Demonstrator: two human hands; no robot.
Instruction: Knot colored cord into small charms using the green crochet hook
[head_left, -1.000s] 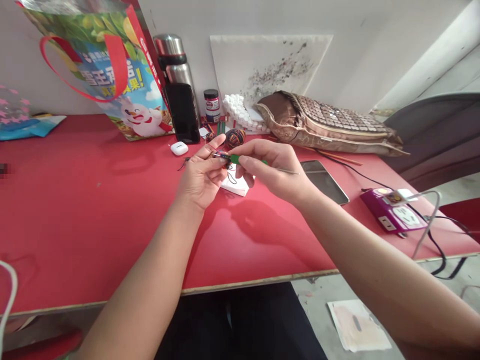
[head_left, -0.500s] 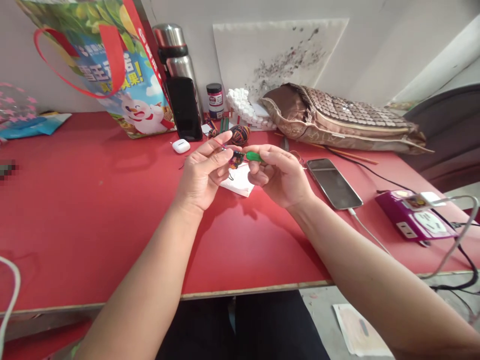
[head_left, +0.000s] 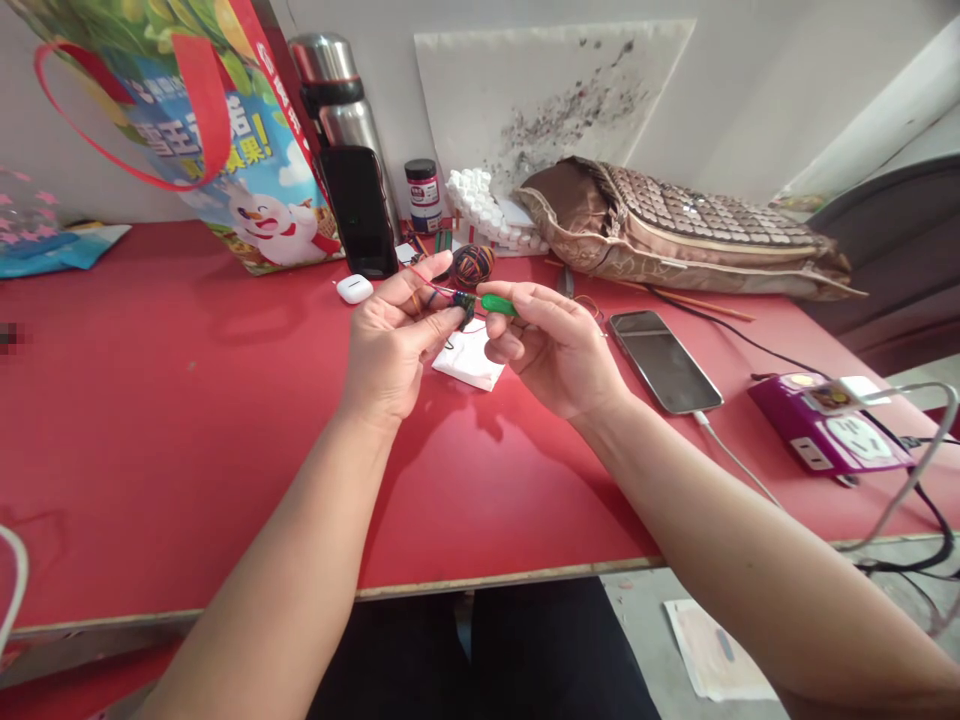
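Note:
Between the thumb and fingers of my left hand (head_left: 394, 345) is a small dark multicoloured piece of crochet (head_left: 463, 308). A pinkish-red strand of yarn (head_left: 426, 282) runs over the fingers of that hand. My right hand (head_left: 559, 345) pinches a crochet hook by its green handle (head_left: 498, 305), and its thin shaft points left into the crochet piece; the tip is hidden there. Just behind the hands lies a ball of multicoloured yarn (head_left: 474, 264). Under them, a folded white paper (head_left: 469, 362) rests on the red table (head_left: 247, 450).
A phone (head_left: 666, 362) on a cable and a purple power socket (head_left: 829, 425) lie at right. Behind stand a patterned bag (head_left: 262, 190), a steel flask (head_left: 352, 115), a black phone (head_left: 360, 210) and a jar (head_left: 422, 195). A white earbud case (head_left: 355, 289) is left of my hands.
Both hands have shifted slightly left in view along with the whole scene. The crochet piece has turned a little in my left hand, and more of the hook's shaft shows.

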